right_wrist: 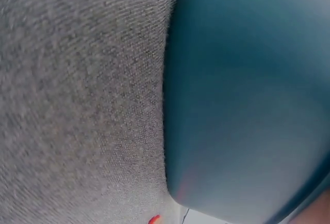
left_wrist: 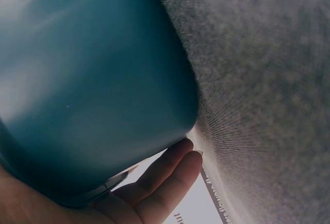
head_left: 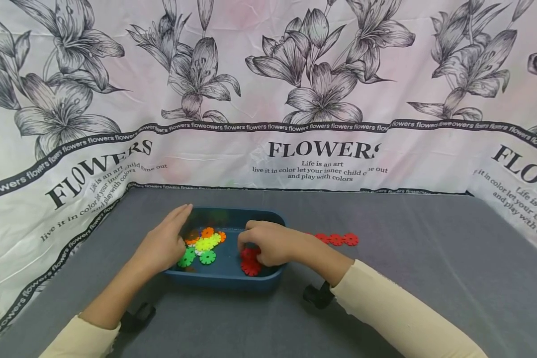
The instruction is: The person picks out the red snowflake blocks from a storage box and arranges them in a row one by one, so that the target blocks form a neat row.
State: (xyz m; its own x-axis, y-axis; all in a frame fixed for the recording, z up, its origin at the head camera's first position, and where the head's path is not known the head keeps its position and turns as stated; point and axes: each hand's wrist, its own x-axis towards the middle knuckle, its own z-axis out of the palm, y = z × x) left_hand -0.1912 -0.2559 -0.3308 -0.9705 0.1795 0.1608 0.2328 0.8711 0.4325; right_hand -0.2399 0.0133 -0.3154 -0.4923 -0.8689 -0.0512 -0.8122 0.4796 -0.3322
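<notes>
A blue plastic bin (head_left: 223, 283) sits on the grey cloth. My left hand (head_left: 161, 246) grips its left rim, thumb on the inner side and fingers stretched along the outside. In the left wrist view those fingers (left_wrist: 172, 175) lie beside the bin's outer wall. My right hand (head_left: 268, 243) reaches over the right rim with curled fingers, pinching a red notched plastic disc (head_left: 249, 254). More red discs (head_left: 251, 268) lie just below it. Toward the bin's left lie yellow discs (head_left: 207, 242), orange discs (head_left: 208, 232) and green discs (head_left: 208, 257).
Right of the bin, a row of red discs (head_left: 336, 239) lies on the grey cloth (head_left: 407, 278), partly hidden by the right forearm. A white flower-printed curtain (head_left: 232, 159) hangs behind and at both sides. Dark straps circle both wrists.
</notes>
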